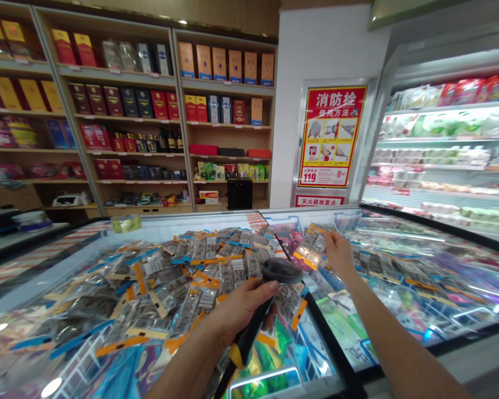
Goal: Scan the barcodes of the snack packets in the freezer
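My left hand [243, 307] is wrapped round the handle of a black barcode scanner [281, 270] with a yellow collar near its cable end. Between the fingers of my right hand [337, 252] is the edge of a small clear packet [311, 248] with orange strips at its ends, held above the right part of the freezer. Many similar packets [216, 252] with orange or blue ends lie heaped on the glass lid left of and behind the scanner. More packets [382, 266] lie on the right glass lid, past my right hand.
The chest freezer's black frame bar [328, 332] runs between the two glass lids. A roll of yellowish tape [126, 223] sits at the freezer's back left rim. Behind stand shelves of boxes [143, 103], a red fire-hydrant sign [331, 136] and a refrigerated display [444, 141].
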Available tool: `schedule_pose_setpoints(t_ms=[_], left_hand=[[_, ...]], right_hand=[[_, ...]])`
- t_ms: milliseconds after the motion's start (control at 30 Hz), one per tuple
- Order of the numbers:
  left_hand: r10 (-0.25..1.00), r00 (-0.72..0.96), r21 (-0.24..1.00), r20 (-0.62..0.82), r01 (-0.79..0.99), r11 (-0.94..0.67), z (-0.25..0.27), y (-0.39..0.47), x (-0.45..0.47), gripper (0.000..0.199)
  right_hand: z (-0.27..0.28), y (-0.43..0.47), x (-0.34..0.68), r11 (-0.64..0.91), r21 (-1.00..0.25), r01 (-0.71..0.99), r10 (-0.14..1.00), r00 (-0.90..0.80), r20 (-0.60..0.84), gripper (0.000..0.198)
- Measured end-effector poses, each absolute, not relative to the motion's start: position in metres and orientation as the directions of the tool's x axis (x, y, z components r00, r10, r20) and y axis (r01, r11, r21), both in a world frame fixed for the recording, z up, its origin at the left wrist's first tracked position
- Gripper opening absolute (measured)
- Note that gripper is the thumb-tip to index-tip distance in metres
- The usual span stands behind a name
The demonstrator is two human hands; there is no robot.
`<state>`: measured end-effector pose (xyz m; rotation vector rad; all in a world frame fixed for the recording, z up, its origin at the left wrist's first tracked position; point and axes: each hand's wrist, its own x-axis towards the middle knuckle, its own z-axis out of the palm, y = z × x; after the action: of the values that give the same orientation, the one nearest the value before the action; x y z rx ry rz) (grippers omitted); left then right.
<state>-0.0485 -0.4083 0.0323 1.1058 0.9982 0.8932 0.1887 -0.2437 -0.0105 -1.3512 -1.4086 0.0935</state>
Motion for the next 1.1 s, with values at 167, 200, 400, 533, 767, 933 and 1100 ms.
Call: schedule_pose_setpoints(t_ms=[167, 200, 400, 533, 767, 933, 1100], left_hand=[[0.938, 0.292, 0.963, -0.189, -0.132, 0.235, 0.033, -0.408, -0.049, 0.038], [0.934, 0.301, 0.960, -0.193, -0.141, 0.243, 0.033, -0.409, -0.049, 0.038], [0.921, 0.348, 0.948, -0.176, -0.191, 0.254, 0.037, -0.411, -0.044, 0.037], [0.915, 0.370, 0.949, -0.159, -0.199, 0.245, 0.038, -0.411, -0.040, 0.035], [0.929, 0.339, 0.948, -0.149, -0.219, 0.232, 0.038, -0.408, -0.043, 0.035], [0.952, 0.256, 0.943, -0.168, -0.239, 0.231, 0.041, -0.403, -0.057, 0.035], [0.971, 0.190, 0.950, -0.148, -0.244, 0.193, 0.041, -0.399, -0.066, 0.035]], right_hand=[[-0.008, -0.246, 0.190, 0.346, -0.683, 0.643, 0.720, 0.285, 0.633, 0.035], [-0.006, -0.247, 0.190, 0.344, -0.682, 0.646, 0.718, 0.287, 0.634, 0.035], [0.001, -0.252, 0.186, 0.386, -0.609, 0.693, 0.684, 0.228, 0.693, 0.032], [0.002, -0.253, 0.185, 0.396, -0.619, 0.679, 0.693, 0.221, 0.686, 0.031], [0.000, -0.253, 0.186, 0.374, -0.606, 0.702, 0.687, 0.229, 0.689, 0.034], [-0.005, -0.232, 0.222, 0.101, -0.595, 0.797, 0.724, 0.351, 0.593, 0.038], [-0.001, -0.218, 0.262, -0.069, -0.527, 0.847, 0.754, 0.390, 0.529, 0.052]])
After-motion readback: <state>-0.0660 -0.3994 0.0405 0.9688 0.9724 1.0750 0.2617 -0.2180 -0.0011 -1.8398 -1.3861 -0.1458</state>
